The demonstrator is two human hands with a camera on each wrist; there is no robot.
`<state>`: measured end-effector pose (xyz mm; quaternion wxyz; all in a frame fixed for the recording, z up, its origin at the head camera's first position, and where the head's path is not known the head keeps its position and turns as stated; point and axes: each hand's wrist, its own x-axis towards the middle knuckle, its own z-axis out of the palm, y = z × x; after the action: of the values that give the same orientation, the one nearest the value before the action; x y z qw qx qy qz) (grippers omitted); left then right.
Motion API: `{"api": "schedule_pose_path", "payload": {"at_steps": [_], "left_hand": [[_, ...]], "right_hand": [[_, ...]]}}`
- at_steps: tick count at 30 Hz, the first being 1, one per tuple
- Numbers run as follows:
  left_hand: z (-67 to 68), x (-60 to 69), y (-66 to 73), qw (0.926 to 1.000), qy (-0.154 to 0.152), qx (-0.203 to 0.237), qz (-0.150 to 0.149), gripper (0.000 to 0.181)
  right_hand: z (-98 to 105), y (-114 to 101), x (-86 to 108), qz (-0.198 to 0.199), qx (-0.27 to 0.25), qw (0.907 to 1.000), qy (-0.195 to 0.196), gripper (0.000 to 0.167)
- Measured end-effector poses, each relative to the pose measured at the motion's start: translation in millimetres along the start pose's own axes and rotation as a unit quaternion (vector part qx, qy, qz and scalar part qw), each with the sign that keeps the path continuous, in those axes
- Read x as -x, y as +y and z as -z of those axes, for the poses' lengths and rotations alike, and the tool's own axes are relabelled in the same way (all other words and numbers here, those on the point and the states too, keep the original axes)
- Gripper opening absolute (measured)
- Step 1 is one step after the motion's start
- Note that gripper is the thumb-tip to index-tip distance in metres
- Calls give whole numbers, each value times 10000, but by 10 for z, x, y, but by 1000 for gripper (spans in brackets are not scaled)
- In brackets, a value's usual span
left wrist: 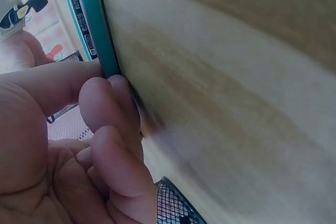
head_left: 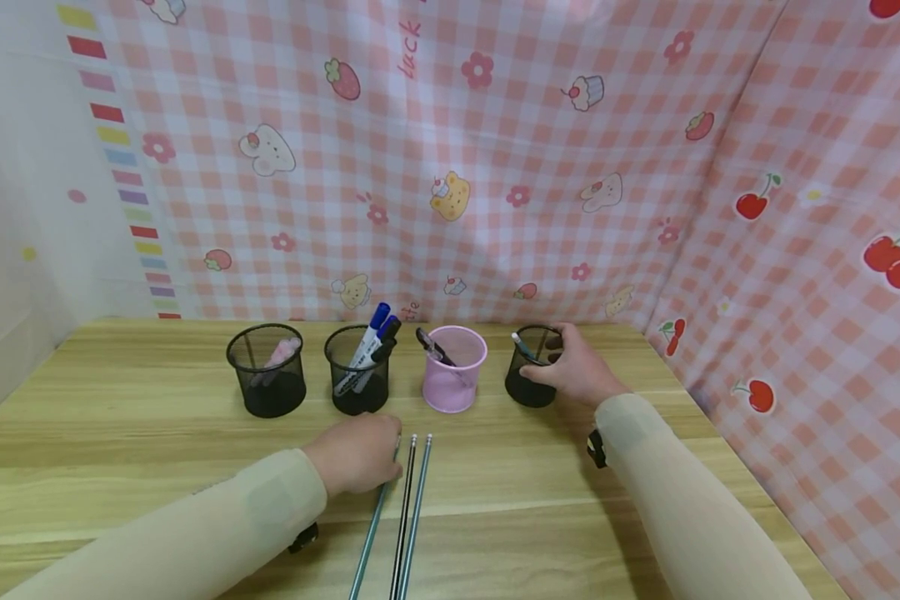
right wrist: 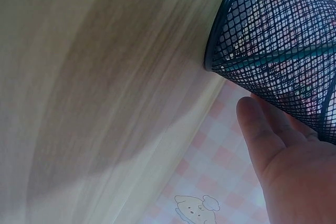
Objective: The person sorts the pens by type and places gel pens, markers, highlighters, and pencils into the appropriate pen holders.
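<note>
My left hand (head_left: pixel 360 454) pinches a green pencil (head_left: pixel 370 529) near its far end, low over the wooden table. Just right of it lie a dark striped pencil (head_left: pixel 402 521) and a grey-blue pencil (head_left: pixel 419 500). In the left wrist view, thumb and finger meet on the green pencil (left wrist: pixel 101 30). My right hand (head_left: pixel 581 367) holds the rightmost black mesh pen cup (head_left: pixel 528 392), thumb at the front and fingers round its far right side. A light-tipped pencil (head_left: pixel 523 346) leans inside. The right wrist view shows the fingers along the cup's mesh wall (right wrist: pixel 278 45).
Left of that cup stand a pink pen cup (head_left: pixel 450 396) with a black pen, a black mesh cup (head_left: pixel 360 400) with several markers, and another black mesh cup (head_left: pixel 273 400) with something pink inside. A checked cloth (head_left: pixel 495 150) hangs behind and along the right side.
</note>
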<state>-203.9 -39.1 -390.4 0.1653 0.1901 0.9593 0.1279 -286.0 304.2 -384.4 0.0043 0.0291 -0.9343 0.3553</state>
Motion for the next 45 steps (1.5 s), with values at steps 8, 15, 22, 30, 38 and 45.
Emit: {"api": "schedule_pose_path", "payload": {"at_steps": [8,15,22,30,38,45], "left_hand": [[11,12,12,10000,59,56,-5,37],[16,34,34,9996,160,212,-9,31],[12,37,18,9993,256,260,-32,34],[65,43,-13,9982,385,457,-38,47],[174,52,-33,9946,610,840,-12,53],[268,71,-47,9896,748,1227,-18,55]], "right_hand": [[2,-1,-1,2,54,10000,8,97],[-4,-6,-7,16,75,10000,39,96],[-5,-14,1,64,98,9999,76,95],[-1,-19,26,76,-7,10000,49,94],[1,-19,25,131,-37,9999,43,96],[-5,-14,18,108,-89,9999,34,94]]}}
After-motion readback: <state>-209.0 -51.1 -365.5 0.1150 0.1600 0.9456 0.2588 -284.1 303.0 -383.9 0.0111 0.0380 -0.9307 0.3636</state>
